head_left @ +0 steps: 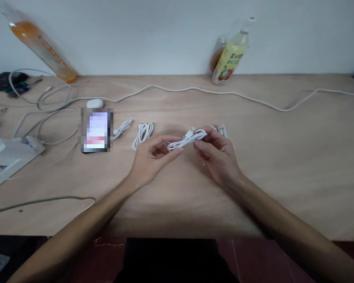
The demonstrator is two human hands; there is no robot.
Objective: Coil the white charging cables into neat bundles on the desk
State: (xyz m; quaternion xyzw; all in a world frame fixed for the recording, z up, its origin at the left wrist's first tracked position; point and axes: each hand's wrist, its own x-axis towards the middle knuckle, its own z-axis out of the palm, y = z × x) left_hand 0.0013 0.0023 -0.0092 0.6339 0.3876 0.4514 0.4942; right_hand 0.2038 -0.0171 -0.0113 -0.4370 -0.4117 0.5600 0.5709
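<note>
A coiled white USB cable (185,141) is held between my two hands above the wooden table, its USB plug lying on top of the loops. My left hand (153,155) pinches the left end of the coil between thumb and fingers. At the right end, my right hand (218,153) grips the loops with thumb and forefinger. Just left of my left hand lies a bundled white cable (142,135), with a smaller white cable bundle (123,129) farther left. Behind my right hand another white cable (222,130) shows in part.
A phone (97,129) with a lit, blurred screen lies left, below a white earbud case (94,103). A power strip (8,157) and loose cords fill the left side. An orange drink bottle (44,51) and a yellow bottle (231,57) stand by the wall. A long white cord (191,89) crosses behind.
</note>
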